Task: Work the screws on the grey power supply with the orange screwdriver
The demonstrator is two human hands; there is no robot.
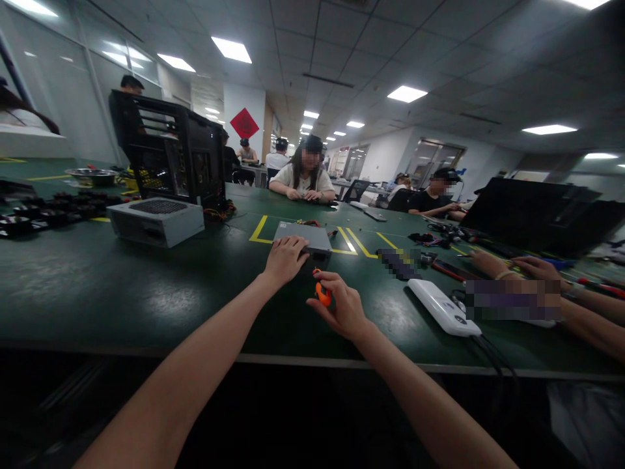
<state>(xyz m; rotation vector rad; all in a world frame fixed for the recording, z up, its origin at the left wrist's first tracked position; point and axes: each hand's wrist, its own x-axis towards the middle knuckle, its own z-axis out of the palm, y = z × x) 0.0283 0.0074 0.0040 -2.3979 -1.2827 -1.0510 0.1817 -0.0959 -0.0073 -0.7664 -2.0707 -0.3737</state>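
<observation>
The left grip [287,262] rested unclenched on the flat box [316,237]; near it, the right grip [342,306] grasped an orange object [323,296].

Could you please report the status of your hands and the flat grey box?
Left fingers on flat grey box. Right fingers holding orange item. Cables by box's far edge.

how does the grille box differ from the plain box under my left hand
The grille box shows dark mesh on top, the plain box none. The grille box looks taller, the plain box flatter. Your left hand rests on the plain box; no hand touches the grille box. Both are grey and lie on the green table.
</observation>
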